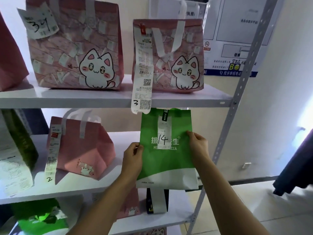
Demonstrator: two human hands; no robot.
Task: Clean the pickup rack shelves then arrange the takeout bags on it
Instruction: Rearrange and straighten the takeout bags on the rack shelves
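Pale wall [279,99] carries a blue-edged notice board [233,31].

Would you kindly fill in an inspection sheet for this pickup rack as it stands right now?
Surface: white middle shelf, bare patch beside the green bag.
Job's things: green bag marked 14, held upright at the middle shelf's right end; pink bag to its left; two pink cat bags on the top shelf.
Clutter: long receipt hanging past the top shelf's edge.
Grips: left hand and right hand pinch the green bag's sides.
Cables: nothing seen.
Surroundings: wall notice; dark cloth at right.
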